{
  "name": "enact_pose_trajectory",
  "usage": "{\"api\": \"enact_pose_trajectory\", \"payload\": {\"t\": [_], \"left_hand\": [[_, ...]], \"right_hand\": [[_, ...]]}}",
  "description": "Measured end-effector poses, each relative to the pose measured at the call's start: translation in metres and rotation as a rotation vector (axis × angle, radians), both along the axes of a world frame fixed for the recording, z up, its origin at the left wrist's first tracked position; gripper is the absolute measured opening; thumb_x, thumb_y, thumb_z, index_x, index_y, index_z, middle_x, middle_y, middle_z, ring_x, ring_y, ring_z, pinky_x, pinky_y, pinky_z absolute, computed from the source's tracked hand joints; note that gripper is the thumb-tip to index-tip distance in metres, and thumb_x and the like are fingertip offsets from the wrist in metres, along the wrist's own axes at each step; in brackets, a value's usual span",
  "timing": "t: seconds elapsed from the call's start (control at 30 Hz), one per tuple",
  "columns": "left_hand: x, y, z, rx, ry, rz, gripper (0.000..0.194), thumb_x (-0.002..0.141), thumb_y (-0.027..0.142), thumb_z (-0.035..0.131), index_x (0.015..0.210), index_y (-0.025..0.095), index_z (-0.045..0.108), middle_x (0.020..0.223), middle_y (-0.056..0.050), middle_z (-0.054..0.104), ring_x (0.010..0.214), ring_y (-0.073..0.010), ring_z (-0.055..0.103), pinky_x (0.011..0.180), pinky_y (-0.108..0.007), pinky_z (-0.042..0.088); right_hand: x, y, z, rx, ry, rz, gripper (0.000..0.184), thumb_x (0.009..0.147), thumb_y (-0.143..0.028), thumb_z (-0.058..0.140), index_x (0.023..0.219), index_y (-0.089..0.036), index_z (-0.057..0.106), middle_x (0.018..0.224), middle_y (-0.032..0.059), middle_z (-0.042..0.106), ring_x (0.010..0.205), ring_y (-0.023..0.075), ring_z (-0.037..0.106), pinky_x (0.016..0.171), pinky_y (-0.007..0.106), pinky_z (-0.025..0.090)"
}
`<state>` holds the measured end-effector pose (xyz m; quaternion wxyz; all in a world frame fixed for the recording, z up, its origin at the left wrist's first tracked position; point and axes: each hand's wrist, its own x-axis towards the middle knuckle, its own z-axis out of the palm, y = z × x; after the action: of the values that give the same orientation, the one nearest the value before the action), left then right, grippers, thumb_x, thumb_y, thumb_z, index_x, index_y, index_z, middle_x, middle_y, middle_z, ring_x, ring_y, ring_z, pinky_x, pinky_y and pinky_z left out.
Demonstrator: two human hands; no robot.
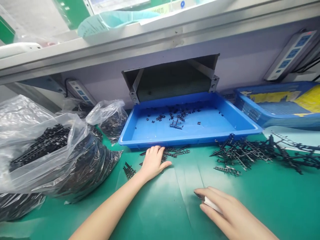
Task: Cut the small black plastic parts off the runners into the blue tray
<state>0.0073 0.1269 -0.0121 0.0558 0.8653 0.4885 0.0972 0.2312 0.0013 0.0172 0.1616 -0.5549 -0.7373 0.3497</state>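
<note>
My left hand lies palm down on the green mat, just in front of the blue plastic tray. Its fingers touch or overlap several black plastic ladder-shaped strips, and it holds nothing I can see. Small black plastic pieces are scattered inside the tray. My right hand rests lower right on the mat, its fingers closed around a small white object. Most of that object is hidden by the fingers, so I cannot tell what it is.
A tangled pile of black plastic strips lies right of the tray. Transparent bags of black parts fill the left side. A blue basket stands at right, below a power strip. A metal-framed opening sits behind the tray.
</note>
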Motion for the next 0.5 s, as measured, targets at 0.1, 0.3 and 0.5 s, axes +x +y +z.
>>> {"api": "enact_pose_trajectory", "payload": {"t": [0.1, 0.3, 0.5], "left_hand": [[0.01, -0.007, -0.003, -0.018, -0.04, -0.044, 0.058, 0.076, 0.046, 0.056, 0.117, 0.006, 0.047, 0.108, -0.02, 0.053, 0.102, -0.0336, 0.047, 0.086, -0.05, 0.038], [0.035, -0.027, -0.008, -0.07, -0.13, -0.118, 0.059, 0.077, 0.043, 0.056, 0.122, 0.007, 0.042, 0.113, -0.021, 0.051, 0.104, -0.0324, 0.047, 0.088, -0.051, 0.039], [0.028, -0.036, 0.012, -0.085, -0.217, -0.157, 0.044, 0.083, 0.036, 0.05, 0.12, 0.012, 0.046, 0.12, -0.014, 0.048, 0.113, -0.0209, 0.043, 0.095, -0.031, 0.039]], "right_hand": [[-0.001, 0.001, 0.003, -0.053, 0.007, -0.023, 0.027, 0.087, -0.032, 0.039, 0.105, -0.025, 0.057, 0.096, 0.0032, 0.065, 0.082, 0.0188, 0.062, 0.071, 0.029, 0.049], [-0.007, -0.002, 0.0, -0.046, 0.029, -0.009, 0.027, 0.086, -0.03, 0.041, 0.108, -0.026, 0.057, 0.094, 0.0014, 0.065, 0.082, 0.0169, 0.062, 0.072, 0.026, 0.05], [0.0, -0.006, -0.011, 0.078, 0.023, 0.001, 0.029, 0.085, -0.04, 0.042, 0.105, -0.029, 0.06, 0.1, 0.0007, 0.067, 0.089, 0.0198, 0.064, 0.07, 0.025, 0.053]]}}
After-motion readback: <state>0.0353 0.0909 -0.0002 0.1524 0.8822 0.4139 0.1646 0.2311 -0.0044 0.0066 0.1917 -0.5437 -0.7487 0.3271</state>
